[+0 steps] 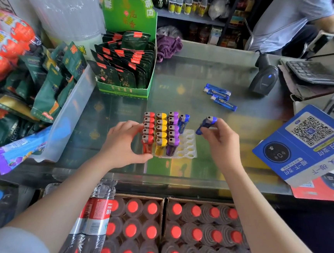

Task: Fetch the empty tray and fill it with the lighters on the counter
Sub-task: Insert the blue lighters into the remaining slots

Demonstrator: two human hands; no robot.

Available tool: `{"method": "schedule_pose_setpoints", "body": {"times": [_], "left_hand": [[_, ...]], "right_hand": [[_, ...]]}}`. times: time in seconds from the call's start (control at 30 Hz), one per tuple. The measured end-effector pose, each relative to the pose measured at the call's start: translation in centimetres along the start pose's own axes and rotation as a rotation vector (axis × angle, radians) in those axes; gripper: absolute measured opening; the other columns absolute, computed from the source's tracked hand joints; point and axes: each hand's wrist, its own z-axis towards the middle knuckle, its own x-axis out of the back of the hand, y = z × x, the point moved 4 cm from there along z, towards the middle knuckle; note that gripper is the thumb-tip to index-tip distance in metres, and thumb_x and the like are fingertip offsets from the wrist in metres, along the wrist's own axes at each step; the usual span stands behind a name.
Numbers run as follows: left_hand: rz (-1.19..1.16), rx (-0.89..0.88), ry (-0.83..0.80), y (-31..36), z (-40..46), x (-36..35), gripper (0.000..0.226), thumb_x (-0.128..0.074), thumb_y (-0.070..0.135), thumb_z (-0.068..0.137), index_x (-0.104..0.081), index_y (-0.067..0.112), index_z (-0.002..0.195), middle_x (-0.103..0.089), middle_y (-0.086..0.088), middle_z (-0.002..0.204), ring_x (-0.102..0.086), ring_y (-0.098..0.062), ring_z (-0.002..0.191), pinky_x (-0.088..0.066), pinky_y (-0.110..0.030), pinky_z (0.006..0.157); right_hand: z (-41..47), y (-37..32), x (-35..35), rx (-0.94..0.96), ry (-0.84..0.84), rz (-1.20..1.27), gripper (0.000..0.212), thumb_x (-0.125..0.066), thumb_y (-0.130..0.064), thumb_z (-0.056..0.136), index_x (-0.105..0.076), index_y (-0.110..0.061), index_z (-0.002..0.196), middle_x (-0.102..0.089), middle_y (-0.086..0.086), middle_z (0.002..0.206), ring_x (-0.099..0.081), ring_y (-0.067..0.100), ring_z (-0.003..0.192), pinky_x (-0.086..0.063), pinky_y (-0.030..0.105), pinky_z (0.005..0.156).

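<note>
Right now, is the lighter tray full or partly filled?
Partly filled. The tray holds full red, yellow and purple rows, but its blue row has one upright lighter and open holes; the right hand holds another blue lighter beside it.

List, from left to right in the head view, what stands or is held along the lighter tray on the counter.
left hand → red lighters → yellow lighters → purple lighters → one blue lighter standing in the tray → blue lighter held by the right hand.
</note>
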Motion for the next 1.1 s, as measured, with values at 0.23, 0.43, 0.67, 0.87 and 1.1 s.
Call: {"method": "schedule_pose_setpoints", "body": {"times": [0.23,0.43,0.67,0.87,1.1], "left_hand": [[-0.008,-0.001,-0.011,-0.1,0.0,0.0,0.063,-0.065,0.062,0.059,-0.048,0.032,0.112,-0.048,0.005,0.118,-0.036,-0.016,0.111,-0.029,-0.041,0.093],[-0.011,0.014,-0.022,-0.1,-0.1,-0.1,0.062,-0.063,0.064,0.059,-0.047,0.034,0.112,-0.047,0.008,0.118,-0.033,-0.013,0.111,-0.026,-0.037,0.091],[-0.008,0.016,-0.018,-0.1,-0.1,-0.1,0.064,-0.061,0.066,0.058,-0.048,0.034,0.111,-0.047,0.009,0.118,-0.033,-0.012,0.11,-0.027,-0.038,0.092],[0.002,0.005,-0.01,0.2,-0.1,0.2,0.062,-0.059,0.064,0.057,-0.049,0.033,0.109,-0.046,0.011,0.113,-0.033,-0.01,0.108,-0.022,-0.032,0.087],[0.001,0.003,0.003,0.3,-0.1,0.3,0.063,-0.06,0.063,0.055,-0.05,0.032,0.109,-0.048,0.01,0.113,-0.034,-0.011,0.107,-0.022,-0.032,0.087]], "right_hand": [[-0.8,-0.8,-2.7,-0.1,-0.166,0.111,0.016,-0.065,-0.006,0.079,-0.064,-0.021,0.084,-0.068,0.003,0.074,-0.063,0.014,0.066,-0.05,0.027,0.068],[0.2,-1.9,-2.8,0.239,-0.182,-0.317,0.016,-0.069,-0.018,0.079,-0.061,-0.005,0.074,-0.052,-0.002,0.067,-0.044,0.021,0.067,-0.033,0.029,0.058],[0.0,-2.1,-3.4,0.232,-0.141,-0.345,0.016,-0.066,-0.023,0.081,-0.067,-0.009,0.087,-0.068,0.004,0.084,-0.045,0.019,0.074,-0.043,0.035,0.063],[-0.7,-1.6,-3.8,0.163,-0.053,-0.248,0.014,-0.066,-0.022,0.082,-0.067,-0.011,0.091,-0.065,0.001,0.083,-0.053,0.023,0.081,-0.043,0.034,0.066],[1.6,-0.3,-1.5,0.211,-0.107,-0.289,0.052,-0.046,-0.055,0.084,-0.065,-0.007,0.087,-0.067,0.01,0.087,-0.055,0.028,0.085,-0.041,0.034,0.076]]}}
